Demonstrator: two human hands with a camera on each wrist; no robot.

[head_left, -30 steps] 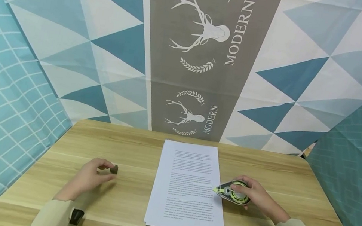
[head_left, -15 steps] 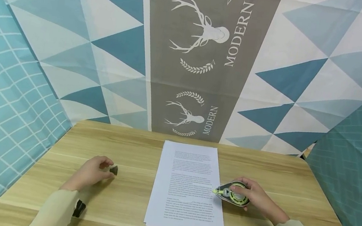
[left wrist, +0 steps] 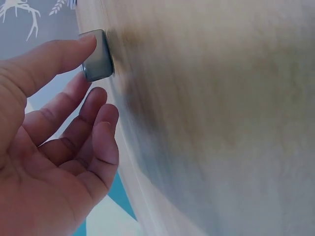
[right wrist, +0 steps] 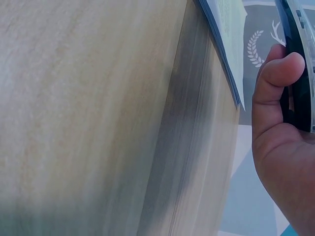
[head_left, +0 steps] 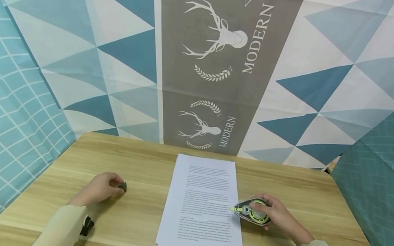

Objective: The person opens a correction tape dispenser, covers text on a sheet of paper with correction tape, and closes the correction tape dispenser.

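Observation:
My left hand pinches a small dark cap between thumb and forefinger, low over the table left of the paper. The other fingers curl loosely below it in the left wrist view. On the right, my right hand grips a correction tape dispenser with a clear and black body and yellow-green parts. Its yellow-green tip overlaps the right edge of the paper stack. In the right wrist view only the dispenser's edge shows. A blank white strip interrupts a printed line low on the top sheet.
The wooden table runs back to a patterned cloth wall. A blue grid cloth closes the left side, a teal cloth the right. Dark camera mounts sit at both wrists.
My left hand has lowered a little with the cap, which has turned slightly, and its thumb and forefinger are closer together. The right hand and dispenser have barely moved.

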